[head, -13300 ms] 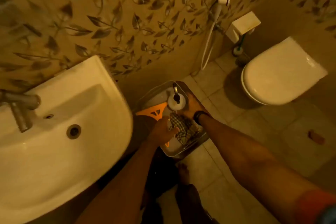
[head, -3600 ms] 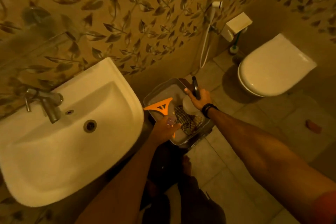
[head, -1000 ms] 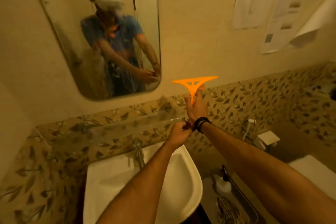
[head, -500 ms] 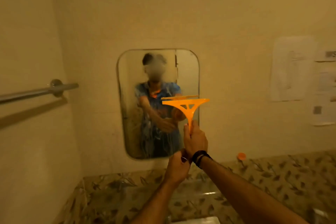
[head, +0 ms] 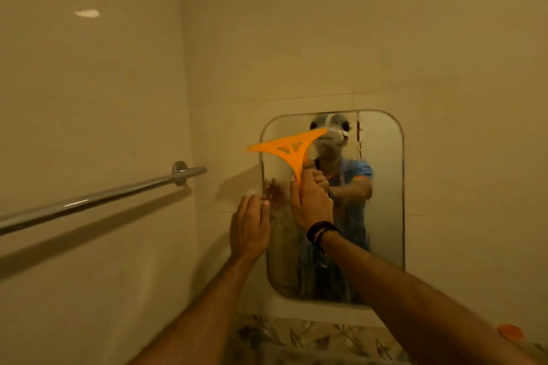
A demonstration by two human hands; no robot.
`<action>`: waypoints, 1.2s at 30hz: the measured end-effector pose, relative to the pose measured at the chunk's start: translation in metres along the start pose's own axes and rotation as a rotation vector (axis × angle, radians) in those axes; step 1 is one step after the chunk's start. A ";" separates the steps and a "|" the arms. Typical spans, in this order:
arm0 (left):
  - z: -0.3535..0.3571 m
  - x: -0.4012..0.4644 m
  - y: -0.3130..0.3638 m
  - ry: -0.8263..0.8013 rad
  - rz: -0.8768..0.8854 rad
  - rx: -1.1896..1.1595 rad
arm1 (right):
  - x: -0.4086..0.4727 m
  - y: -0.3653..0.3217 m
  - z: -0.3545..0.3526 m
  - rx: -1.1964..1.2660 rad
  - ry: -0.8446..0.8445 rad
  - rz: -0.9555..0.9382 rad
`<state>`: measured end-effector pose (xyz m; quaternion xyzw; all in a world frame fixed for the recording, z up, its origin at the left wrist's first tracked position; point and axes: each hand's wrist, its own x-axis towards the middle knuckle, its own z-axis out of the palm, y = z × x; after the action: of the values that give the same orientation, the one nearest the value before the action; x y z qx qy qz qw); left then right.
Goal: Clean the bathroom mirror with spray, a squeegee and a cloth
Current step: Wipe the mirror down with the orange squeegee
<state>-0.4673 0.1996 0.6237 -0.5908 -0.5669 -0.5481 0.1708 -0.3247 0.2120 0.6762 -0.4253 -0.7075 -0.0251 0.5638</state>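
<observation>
The rounded wall mirror (head: 382,201) hangs ahead, its lower half streaked and wet. My right hand (head: 311,204) grips the handle of an orange squeegee (head: 287,148), whose blade is tilted and lies at the mirror's upper left corner. My left hand (head: 250,227) is flat with fingers together, its fingertips touching the mirror's left edge just below the squeegee. It holds nothing. The spray bottle and the cloth are out of view.
A chrome towel rail (head: 98,198) juts from the left wall at hand height. Below the mirror runs a leaf-patterned tile band (head: 296,341). A small orange disc (head: 510,332) sticks to the wall at lower right. Plain cream walls surround the mirror.
My right hand has carried the squeegee up and left onto the mirror's upper left corner and tilted it. My left hand has left my right wrist and now rests on the mirror's left edge.
</observation>
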 end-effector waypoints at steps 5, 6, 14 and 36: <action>-0.014 0.047 -0.025 -0.029 0.025 0.182 | 0.035 -0.035 0.011 0.008 0.021 -0.045; -0.014 0.055 -0.030 -0.041 0.027 0.198 | 0.041 -0.037 0.017 0.019 0.041 -0.026; 0.013 0.086 -0.056 -0.246 0.024 0.210 | 0.069 -0.033 0.052 0.004 0.065 0.173; 0.053 0.060 -0.084 -0.212 0.109 0.301 | -0.089 0.057 0.078 -0.181 -0.127 0.343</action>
<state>-0.5297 0.2975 0.6208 -0.6429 -0.6243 -0.3820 0.2260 -0.3491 0.2372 0.5500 -0.5894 -0.6535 0.0348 0.4736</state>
